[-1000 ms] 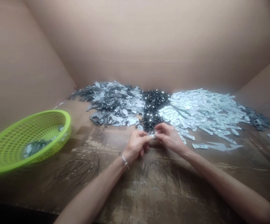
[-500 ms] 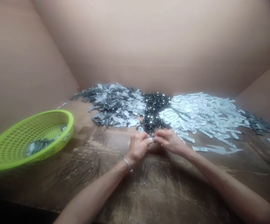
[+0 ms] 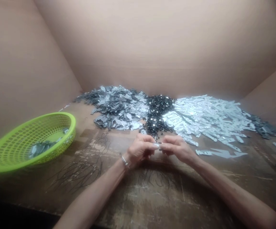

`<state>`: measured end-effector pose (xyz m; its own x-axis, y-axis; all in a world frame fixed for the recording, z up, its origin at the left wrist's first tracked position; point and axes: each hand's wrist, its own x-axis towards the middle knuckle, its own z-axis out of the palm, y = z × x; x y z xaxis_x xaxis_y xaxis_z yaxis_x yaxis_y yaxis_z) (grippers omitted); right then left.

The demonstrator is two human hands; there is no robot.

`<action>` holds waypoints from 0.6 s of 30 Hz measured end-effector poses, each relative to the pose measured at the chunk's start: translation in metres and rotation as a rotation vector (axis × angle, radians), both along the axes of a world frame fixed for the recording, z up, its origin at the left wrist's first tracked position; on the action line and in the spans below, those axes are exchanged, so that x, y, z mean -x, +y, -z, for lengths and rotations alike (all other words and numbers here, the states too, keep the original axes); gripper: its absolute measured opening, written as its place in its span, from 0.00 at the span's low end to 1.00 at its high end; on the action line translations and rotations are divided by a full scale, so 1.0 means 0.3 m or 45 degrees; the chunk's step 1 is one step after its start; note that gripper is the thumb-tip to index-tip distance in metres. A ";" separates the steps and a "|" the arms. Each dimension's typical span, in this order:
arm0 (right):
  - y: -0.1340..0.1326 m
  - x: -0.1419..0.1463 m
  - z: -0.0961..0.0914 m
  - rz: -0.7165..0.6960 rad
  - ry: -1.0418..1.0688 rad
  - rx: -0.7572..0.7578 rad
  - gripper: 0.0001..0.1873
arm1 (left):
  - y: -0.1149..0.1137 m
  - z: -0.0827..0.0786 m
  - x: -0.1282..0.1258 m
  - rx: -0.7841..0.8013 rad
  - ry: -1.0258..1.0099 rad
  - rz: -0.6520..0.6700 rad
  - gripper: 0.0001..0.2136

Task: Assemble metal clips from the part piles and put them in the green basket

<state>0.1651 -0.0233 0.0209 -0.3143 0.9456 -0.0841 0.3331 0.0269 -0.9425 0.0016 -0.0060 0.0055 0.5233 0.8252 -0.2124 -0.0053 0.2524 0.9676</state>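
My left hand [image 3: 140,148], with a silver bangle at its wrist, is closed in a pinch on a small shiny metal piece [image 3: 156,145]. Right beside it, my right hand [image 3: 176,147] pinches thumb to finger; a dark speck shows at its tips, too small to name. Both sets of fingertips almost meet above the worn brown tabletop [image 3: 138,206]. Just beyond them lies a heap of small black, shiny, pin-like parts [image 3: 160,109]. To its left is a pile of flat grey metal plates [image 3: 121,108], to its right a pile of long silver metal strips [image 3: 209,117].
A lime-green plastic basket [image 3: 72,122] at the left holds some metal pieces [image 3: 41,149]. Thin dark wires or threads [image 3: 80,171] lie near it. Loose silver strips [image 3: 223,153] lie right of my hands. Tan panels [image 3: 157,38] enclose the back and sides.
My hands have come slightly nearer to me and turned, so the thumbs now face each other. A narrow gap shows between the fingertips. The piles and basket stay as they were.
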 end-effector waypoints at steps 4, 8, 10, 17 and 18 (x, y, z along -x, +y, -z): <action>0.005 -0.014 0.025 0.030 0.377 0.379 0.10 | 0.003 0.023 0.001 0.270 -0.177 0.072 0.08; 0.005 0.017 0.057 0.148 0.293 0.328 0.10 | 0.006 0.020 -0.020 0.191 0.095 -0.029 0.05; 0.003 0.033 0.050 0.151 0.187 0.267 0.11 | 0.013 -0.011 -0.009 0.092 0.269 -0.054 0.05; -0.015 -0.041 0.011 0.135 0.088 0.202 0.20 | 0.059 -0.224 0.385 -0.430 0.678 -0.629 0.06; -0.018 -0.060 0.016 0.155 0.073 0.204 0.19 | 0.065 -0.253 0.480 -0.481 0.742 -0.823 0.06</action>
<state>0.1832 -0.0286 0.0162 -0.2067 0.9529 -0.2217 0.2705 -0.1621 -0.9490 -0.1424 0.0134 0.0813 -0.1629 0.9857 0.0440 0.4750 0.0392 0.8791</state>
